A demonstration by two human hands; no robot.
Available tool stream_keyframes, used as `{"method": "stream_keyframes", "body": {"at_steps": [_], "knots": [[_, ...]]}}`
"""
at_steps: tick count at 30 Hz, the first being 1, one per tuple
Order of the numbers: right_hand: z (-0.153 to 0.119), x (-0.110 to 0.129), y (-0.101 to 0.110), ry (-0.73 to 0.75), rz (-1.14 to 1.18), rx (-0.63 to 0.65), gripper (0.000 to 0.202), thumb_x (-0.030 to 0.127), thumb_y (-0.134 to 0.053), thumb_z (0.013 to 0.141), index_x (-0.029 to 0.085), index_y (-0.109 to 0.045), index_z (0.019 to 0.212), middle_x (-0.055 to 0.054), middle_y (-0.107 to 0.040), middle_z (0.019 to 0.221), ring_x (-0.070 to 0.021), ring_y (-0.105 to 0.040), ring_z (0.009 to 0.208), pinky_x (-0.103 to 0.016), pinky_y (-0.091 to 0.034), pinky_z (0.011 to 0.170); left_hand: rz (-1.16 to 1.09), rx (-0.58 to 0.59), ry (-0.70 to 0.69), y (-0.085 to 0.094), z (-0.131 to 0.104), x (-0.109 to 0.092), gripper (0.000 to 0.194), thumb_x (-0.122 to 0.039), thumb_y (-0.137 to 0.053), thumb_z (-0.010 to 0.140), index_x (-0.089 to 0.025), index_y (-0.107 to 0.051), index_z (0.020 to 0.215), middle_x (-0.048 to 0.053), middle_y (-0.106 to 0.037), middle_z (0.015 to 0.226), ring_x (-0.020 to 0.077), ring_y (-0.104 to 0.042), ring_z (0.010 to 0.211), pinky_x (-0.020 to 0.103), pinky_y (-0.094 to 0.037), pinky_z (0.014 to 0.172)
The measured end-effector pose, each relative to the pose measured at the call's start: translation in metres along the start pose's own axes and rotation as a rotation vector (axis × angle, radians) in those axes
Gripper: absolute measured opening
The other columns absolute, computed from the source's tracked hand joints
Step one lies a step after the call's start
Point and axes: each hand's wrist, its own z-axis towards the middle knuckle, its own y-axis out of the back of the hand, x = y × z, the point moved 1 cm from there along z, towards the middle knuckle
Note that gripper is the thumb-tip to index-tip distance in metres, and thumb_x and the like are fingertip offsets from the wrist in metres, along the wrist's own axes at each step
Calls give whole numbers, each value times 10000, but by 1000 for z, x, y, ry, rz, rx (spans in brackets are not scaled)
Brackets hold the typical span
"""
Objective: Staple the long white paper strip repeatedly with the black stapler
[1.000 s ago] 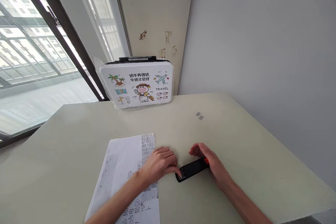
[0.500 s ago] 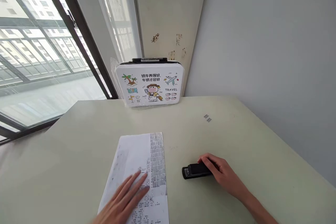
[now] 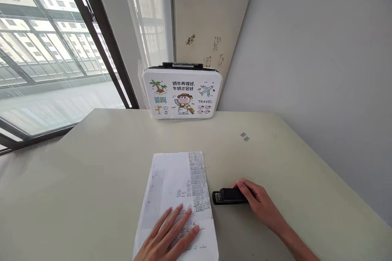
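Observation:
My left hand [image 3: 170, 236] lies with fingers spread on the lower part of a printed paper sheet [image 3: 171, 171]. Many rows of staples run along the paper's upper right edge. To the right of the paper, my right hand [image 3: 259, 202] is wrapped round the rear end of a black stapler [image 3: 231, 196], which rests on the table. The stapler's front end points left, close to the paper's right edge. My right palm hides the stapler's rear.
A white case with cartoon prints [image 3: 183, 94] stands at the table's back edge. Two small grey staple strips [image 3: 244, 136] lie on the table [image 3: 107, 171] behind the stapler. A wall borders the right side, a window [image 3: 55, 40] the left.
My left hand has slid the paper to the right, nearer to the stapler. My right hand still holds the stapler in about the same place. The view has shifted slightly.

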Motion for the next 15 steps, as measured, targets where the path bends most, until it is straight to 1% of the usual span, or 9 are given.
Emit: {"method": "stream_keyframes", "body": {"at_steps": [2,4,6,8,10,11,13,14,15], "knots": [[-2,5,0,-1,0,4,502,636,-421,1036,251,-682,847,-8,-617,767,-195,-480,685,-298,-388,623,24,8,-21,-5,12,-2,743,-181,-513,1008,-332,-232,1679,46,-359,1679,352,-397,1521,548,-399,1221],[-2,9,2,-4,-11,20,512,650,-428,1027,255,-700,851,-10,-627,762,-197,-480,668,-304,-390,611,42,25,-45,-10,22,-7,845,-43,-478,925,-332,-229,1678,51,-325,1694,358,-362,1537,574,-409,1206],[-1,13,5,-1,-30,43,514,663,-439,1020,257,-716,869,-19,-667,803,-205,-520,690,-310,-407,616,35,46,-73,-14,30,-11,892,-14,-489,876,-324,-241,1675,69,-277,1712,376,-314,1554,602,-409,1197],[1,17,8,4,-45,46,498,664,-451,1019,262,-726,915,-38,-721,912,-232,-604,807,-314,-442,646,11,71,-80,-16,36,-15,914,-18,-545,859,-327,-258,1670,78,-224,1729,392,-270,1566,624,-388,1204],[4,22,10,2,-64,12,472,658,-456,1022,273,-728,996,-56,-746,1062,-262,-650,973,-321,-484,698,-25,108,-70,-13,40,-16,908,-90,-651,883,-332,-262,1667,83,-182,1741,406,-230,1575,636,-366,1214],[6,25,10,-2,-80,-12,464,658,-454,1023,282,-725,1045,-61,-744,1130,-270,-657,1028,-331,-504,736,-51,131,-73,-11,42,-15,913,-177,-720,893,-329,-260,1667,88,-165,1744,418,-210,1578,640,-362,1215],[11,32,8,-5,-117,-50,462,660,-436,1029,305,-708,1145,-61,-718,1258,-275,-659,1100,-366,-533,845,-116,167,-95,-5,46,-10,981,-432,-820,864,-321,-267,1667,99,-138,1749,443,-179,1579,647,-363,1210],[14,36,6,3,-137,-59,468,658,-416,1036,314,-697,1187,-58,-698,1315,-276,-652,1144,-389,-531,919,-144,169,-108,-3,49,-6,1003,-544,-816,848,-318,-278,1664,103,-130,1750,448,-171,1580,644,-367,1207],[17,39,3,16,-157,-59,480,652,-389,1045,320,-685,1225,-56,-676,1365,-277,-634,1203,-413,-514,996,-162,161,-114,-1,52,-1,986,-617,-782,854,-317,-296,1659,105,-127,1750,448,-167,1580,641,-367,1206]]}}
